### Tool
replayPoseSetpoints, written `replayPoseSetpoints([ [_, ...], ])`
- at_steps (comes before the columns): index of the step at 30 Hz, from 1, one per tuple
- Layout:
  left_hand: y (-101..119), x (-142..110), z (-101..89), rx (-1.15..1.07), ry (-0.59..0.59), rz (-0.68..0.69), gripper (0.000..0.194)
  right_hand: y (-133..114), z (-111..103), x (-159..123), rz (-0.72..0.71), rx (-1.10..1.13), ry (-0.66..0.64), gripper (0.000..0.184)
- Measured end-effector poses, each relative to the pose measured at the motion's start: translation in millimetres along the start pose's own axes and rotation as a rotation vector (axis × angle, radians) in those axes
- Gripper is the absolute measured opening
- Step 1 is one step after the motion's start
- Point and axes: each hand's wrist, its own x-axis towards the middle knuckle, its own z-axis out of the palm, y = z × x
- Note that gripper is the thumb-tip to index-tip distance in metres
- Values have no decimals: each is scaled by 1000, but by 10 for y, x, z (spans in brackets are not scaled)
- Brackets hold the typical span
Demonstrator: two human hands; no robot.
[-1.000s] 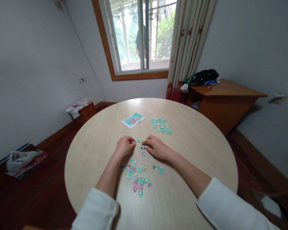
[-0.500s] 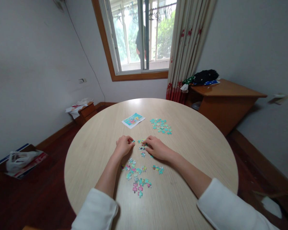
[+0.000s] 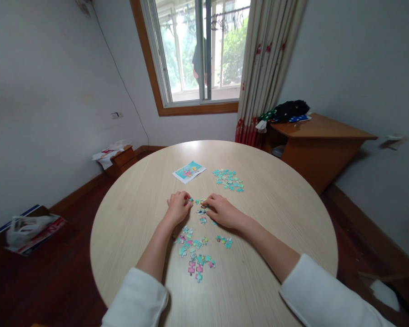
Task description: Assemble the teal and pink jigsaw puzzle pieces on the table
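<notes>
head view shows us small, flat puzzle pieces [image 3: 203, 220], mostly teal with pink and yellow bits, between our hands on the pale round tabletop [image 3: 276, 204]. our left hand [image 3: 178, 207] is nearly closed, pinching a teal piece [image 3: 191, 200]. our right hand [image 3: 222, 210] is half open, thumb apart, fingertips touching a small cluster [image 3: 202, 211]. from there, we see the picture sheet [image 3: 189, 172] at eleven o'clock, a teal pile [image 3: 229, 180] at one and loose pieces [image 3: 192, 242] at six.
</notes>
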Motion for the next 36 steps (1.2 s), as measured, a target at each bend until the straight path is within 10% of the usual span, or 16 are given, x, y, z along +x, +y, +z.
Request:
replayPoseSetpoints([
  [36,-30,66,48,-425,75,-54,6,-2,-8,-7,-12,2,1,27],
])
